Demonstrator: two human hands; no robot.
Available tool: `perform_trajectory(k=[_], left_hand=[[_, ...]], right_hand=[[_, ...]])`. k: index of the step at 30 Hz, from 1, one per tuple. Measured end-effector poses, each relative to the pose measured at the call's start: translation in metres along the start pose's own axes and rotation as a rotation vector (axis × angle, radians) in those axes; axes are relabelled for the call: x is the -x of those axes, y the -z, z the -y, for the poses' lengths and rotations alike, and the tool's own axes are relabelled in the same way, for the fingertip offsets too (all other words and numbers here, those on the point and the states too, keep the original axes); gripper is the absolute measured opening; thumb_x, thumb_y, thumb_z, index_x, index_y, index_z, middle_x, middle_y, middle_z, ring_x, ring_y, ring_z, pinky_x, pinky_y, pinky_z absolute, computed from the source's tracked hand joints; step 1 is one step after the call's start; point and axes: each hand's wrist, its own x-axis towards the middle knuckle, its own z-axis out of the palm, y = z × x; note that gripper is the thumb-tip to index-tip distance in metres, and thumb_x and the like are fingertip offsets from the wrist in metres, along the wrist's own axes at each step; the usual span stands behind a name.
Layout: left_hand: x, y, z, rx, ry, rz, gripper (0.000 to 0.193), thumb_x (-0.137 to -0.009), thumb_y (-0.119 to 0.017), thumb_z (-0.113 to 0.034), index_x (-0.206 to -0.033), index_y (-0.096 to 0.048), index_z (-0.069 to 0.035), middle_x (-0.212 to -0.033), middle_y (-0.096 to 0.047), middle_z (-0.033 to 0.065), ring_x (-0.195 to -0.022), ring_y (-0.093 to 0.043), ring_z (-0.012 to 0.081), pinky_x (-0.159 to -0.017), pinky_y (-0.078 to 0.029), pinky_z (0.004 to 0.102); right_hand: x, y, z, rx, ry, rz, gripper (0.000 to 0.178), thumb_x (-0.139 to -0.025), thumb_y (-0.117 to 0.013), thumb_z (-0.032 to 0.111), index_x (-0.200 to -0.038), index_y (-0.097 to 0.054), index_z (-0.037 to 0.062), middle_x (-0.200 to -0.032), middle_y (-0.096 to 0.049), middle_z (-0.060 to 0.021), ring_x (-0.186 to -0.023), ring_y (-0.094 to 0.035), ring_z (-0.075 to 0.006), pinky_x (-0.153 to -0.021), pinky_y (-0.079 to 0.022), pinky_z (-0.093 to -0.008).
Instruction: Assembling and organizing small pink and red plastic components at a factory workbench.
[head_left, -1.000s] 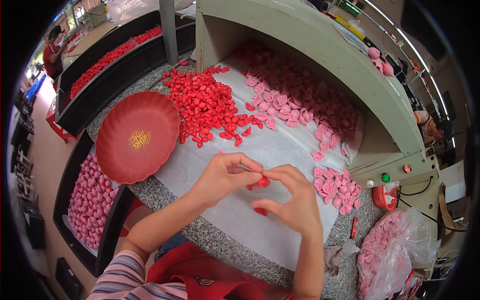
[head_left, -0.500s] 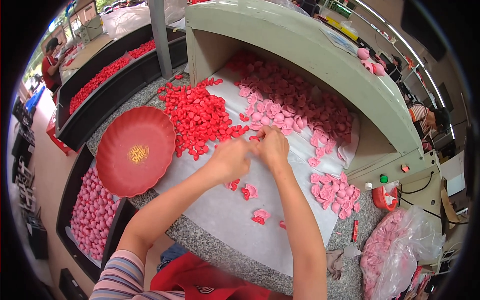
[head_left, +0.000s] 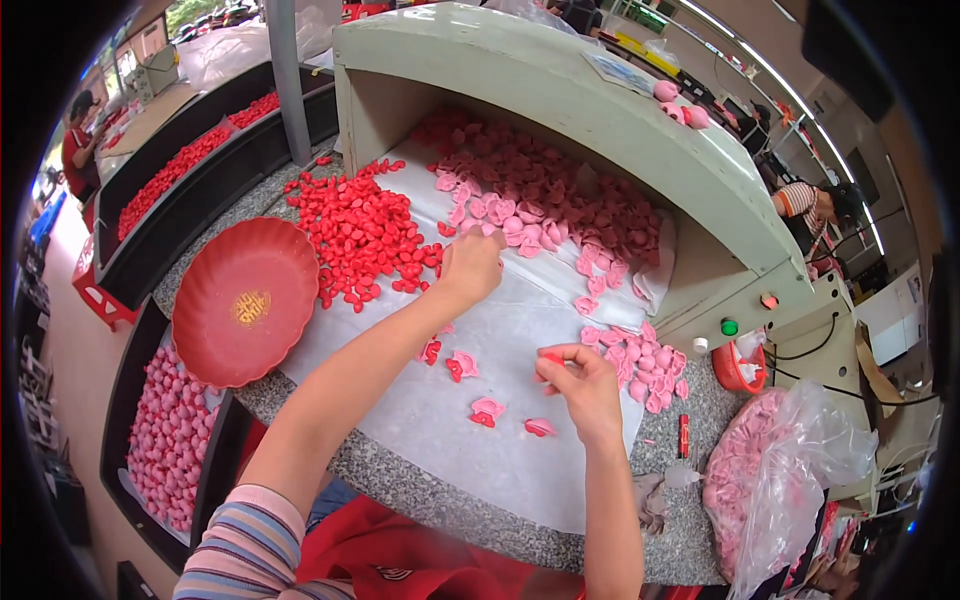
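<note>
My left hand [head_left: 472,266] reaches to the near edge of a heap of pink cupped plastic pieces [head_left: 519,222], its fingers curled down. What lies in its fingertips is hidden. My right hand [head_left: 588,390] hovers over the white sheet [head_left: 480,335], pinching a small red piece [head_left: 552,358] between thumb and forefinger. Left of my left hand spreads a pile of small shiny red pieces [head_left: 362,235]. Between my forearms lie several pink pieces with red parts on them, among them one pink-and-red piece [head_left: 487,410].
A red scalloped bowl [head_left: 245,340] stands at the left, above a black bin [head_left: 215,470] of pink-and-red balls. A pale metal hood [head_left: 560,110] arches over the pink heap. At right are a red marker [head_left: 683,436], an orange-red basket [head_left: 738,370] and a clear bag [head_left: 765,480] of pink pieces.
My hands have come apart. The left has moved farther out to the pink heap; the right has come nearer and to the right with a red piece. The whole view has shifted slightly.
</note>
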Motion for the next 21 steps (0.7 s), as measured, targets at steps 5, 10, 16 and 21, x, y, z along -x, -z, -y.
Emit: perform_trajectory(k=[5,10,16,21], left_hand=[[0.039,0.040,-0.017,0.658,0.155,0.323,0.027,-0.071,-0.070,-0.012,-0.092,-0.059,0.001,-0.085,-0.064,0.0155,-0.075,-0.064,0.0223,-0.065,-0.051,0.0321],[0.102,0.087,-0.053,1.470,0.573,0.584,0.029,-0.080,-0.064,-0.011,-0.104,-0.057,0.003,-0.091,-0.064,0.0107,-0.082,-0.064,0.0185,-0.070,-0.052,0.0277],[0.133,0.101,-0.060,1.882,0.780,0.578,0.036,-0.086,-0.054,-0.009,-0.120,-0.048,0.002,-0.106,-0.059,0.0152,-0.098,-0.059,0.0208,-0.081,-0.051,0.0303],[0.149,0.106,-0.064,1.646,0.564,0.488,0.033,-0.089,-0.052,-0.013,-0.119,-0.051,0.001,-0.103,-0.060,0.0094,-0.094,-0.059,0.0153,-0.080,-0.051,0.0269]], right_hand=[[0.039,0.003,0.004,-0.168,-0.021,0.011,0.024,-0.079,-0.063,0.005,-0.101,-0.058,-0.0042,-0.083,-0.063,-0.0063,-0.070,-0.060,-0.0122,-0.059,-0.049,-0.0230],[0.059,0.002,0.006,-0.341,0.075,0.010,0.032,-0.080,-0.059,0.001,-0.111,-0.055,-0.0042,-0.091,-0.060,-0.0076,-0.077,-0.058,-0.0119,-0.063,-0.050,-0.0236],[0.078,-0.021,0.015,-0.166,0.249,-0.123,0.030,-0.079,-0.058,-0.005,-0.109,-0.055,-0.0056,-0.092,-0.056,-0.0072,-0.079,-0.057,-0.0123,-0.067,-0.050,-0.0242],[0.080,-0.032,0.020,0.178,0.462,-0.183,0.017,-0.077,-0.060,-0.005,-0.095,-0.059,-0.0031,-0.090,-0.056,-0.0083,-0.076,-0.058,-0.0124,-0.064,-0.049,-0.0228]])
